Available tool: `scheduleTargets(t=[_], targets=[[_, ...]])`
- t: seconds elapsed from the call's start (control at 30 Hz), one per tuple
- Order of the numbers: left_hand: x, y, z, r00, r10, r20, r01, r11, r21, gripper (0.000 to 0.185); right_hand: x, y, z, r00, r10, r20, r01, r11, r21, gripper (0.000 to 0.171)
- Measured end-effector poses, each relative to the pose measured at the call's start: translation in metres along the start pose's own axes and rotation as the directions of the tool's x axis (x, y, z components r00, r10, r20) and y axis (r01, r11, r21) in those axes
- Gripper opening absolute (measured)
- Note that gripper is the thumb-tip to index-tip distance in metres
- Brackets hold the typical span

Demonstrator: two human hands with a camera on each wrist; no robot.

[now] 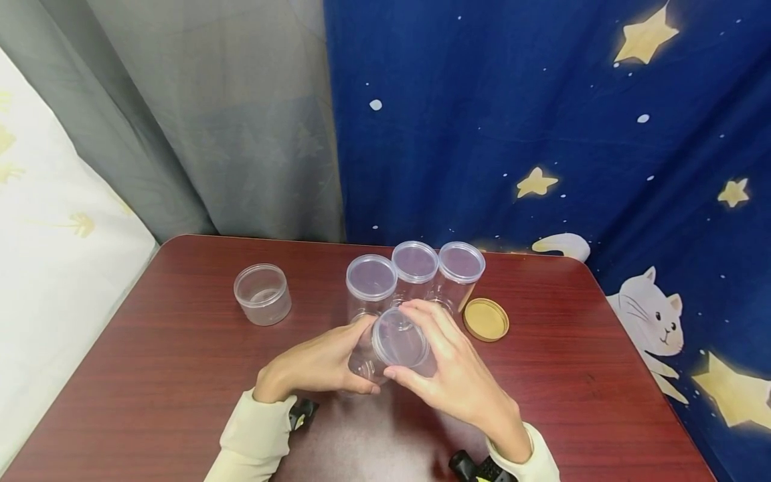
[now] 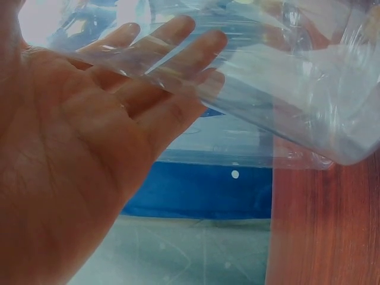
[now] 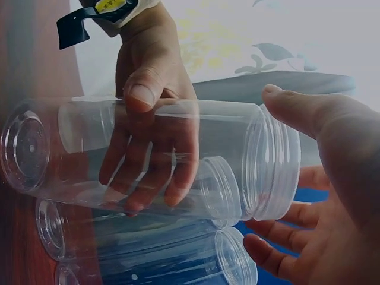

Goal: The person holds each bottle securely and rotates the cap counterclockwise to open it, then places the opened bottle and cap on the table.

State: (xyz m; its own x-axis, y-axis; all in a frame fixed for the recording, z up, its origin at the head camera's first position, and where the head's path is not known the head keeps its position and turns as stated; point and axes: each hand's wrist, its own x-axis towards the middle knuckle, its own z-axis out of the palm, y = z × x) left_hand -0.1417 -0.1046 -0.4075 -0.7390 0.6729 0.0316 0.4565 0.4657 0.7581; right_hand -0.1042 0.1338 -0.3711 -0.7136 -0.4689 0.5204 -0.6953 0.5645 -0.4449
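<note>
Fig.: my left hand (image 1: 316, 367) holds the body of a tall clear plastic cylindrical jar (image 3: 148, 154), tilted on its side just above the dark red wooden table (image 1: 181, 348), thumb over the top & fingers curled round beneath. My right hand (image 1: 448, 375) cups the jar's clear plastic round lid (image 1: 400, 338) at the mouth end, thumb & fingertips spread round its rim, lid w/ threads showing. Just behind: three upright lidded clear plastic jars (image 1: 415, 268) in a row; a gold round metal lid (image 1: 486, 319) lies beside them, a short clear plastic tub (image 1: 262, 294) well apart at left.
</note>
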Motion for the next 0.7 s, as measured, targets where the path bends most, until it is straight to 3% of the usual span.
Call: scheduleTargets(t=[0.7], targets=[[-0.0001,0.0002,-0.0005,1.0,0.0,0.003,0.0,1.0,-0.002,0.084,-0.0003,0.0042,-0.0061,0.997,-0.043,0.068,0.035,0.993,0.114,0.071]])
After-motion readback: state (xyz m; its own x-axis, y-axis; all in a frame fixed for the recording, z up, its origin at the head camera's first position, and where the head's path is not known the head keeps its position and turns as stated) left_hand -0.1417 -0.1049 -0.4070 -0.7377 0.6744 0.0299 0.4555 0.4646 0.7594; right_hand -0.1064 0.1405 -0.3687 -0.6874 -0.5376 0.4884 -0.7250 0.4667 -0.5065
